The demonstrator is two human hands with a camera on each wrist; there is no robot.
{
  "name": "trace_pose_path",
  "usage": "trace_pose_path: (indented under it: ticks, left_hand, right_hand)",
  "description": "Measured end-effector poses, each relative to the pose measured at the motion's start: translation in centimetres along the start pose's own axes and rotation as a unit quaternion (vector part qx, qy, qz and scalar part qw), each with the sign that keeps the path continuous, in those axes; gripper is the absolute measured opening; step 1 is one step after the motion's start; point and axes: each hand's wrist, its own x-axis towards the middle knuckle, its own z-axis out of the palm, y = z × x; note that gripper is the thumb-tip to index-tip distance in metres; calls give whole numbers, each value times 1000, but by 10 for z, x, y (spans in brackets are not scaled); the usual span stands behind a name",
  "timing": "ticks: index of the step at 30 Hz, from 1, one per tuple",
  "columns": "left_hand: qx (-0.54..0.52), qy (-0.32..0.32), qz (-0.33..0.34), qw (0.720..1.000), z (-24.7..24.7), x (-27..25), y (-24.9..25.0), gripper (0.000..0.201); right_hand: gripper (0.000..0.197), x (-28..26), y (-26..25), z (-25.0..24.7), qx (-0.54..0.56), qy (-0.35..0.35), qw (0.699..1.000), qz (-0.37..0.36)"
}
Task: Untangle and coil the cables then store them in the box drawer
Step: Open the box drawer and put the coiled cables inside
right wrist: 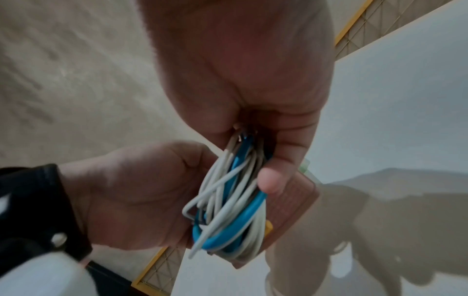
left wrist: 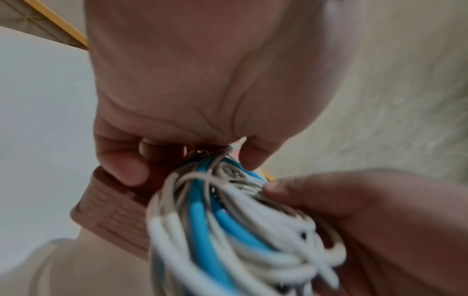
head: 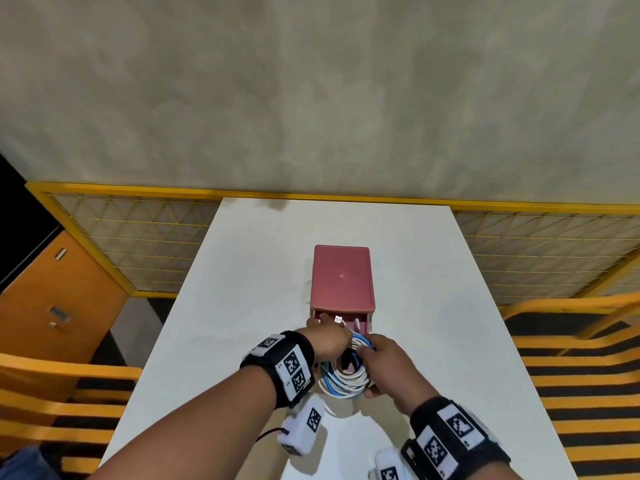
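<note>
A pink box [head: 341, 275] stands mid-table with its drawer [head: 364, 323] pulled out towards me. Both hands hold a coil of white and blue cables [head: 343, 377] over the open drawer. My left hand [head: 329, 332] grips the coil's far end, where a white connector [head: 338, 319] sticks up. My right hand [head: 367, 355] pinches the coil's right side. In the left wrist view the left hand [left wrist: 192, 162] curls around the cables [left wrist: 215, 224] above the ribbed drawer wall [left wrist: 113, 218]. In the right wrist view the right hand [right wrist: 250, 160] has its thumb across the cables [right wrist: 228, 200].
The white table [head: 242, 289] runs back to a yellow mesh fence [head: 138, 237] and a beige wall. An orange cabinet [head: 59, 306] stands at the left. Yellow and black striped floor lies on both sides of the table.
</note>
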Motion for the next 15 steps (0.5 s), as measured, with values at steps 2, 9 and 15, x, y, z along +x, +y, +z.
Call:
trace_pose_path:
  ticks: [2,9,15]
  left_hand:
    - [20,41,-4,999,4,-1,1,56]
    - [100,169,110,974,7,7,-21,32]
    - [133,147,144,970,4,10,-32,38]
  right_hand:
    - [22,7,-5,-1,4,1,1000,18]
    - [11,17,-13,1,22,31,999,31]
    - [8,23,-17,5,21,68,997,23]
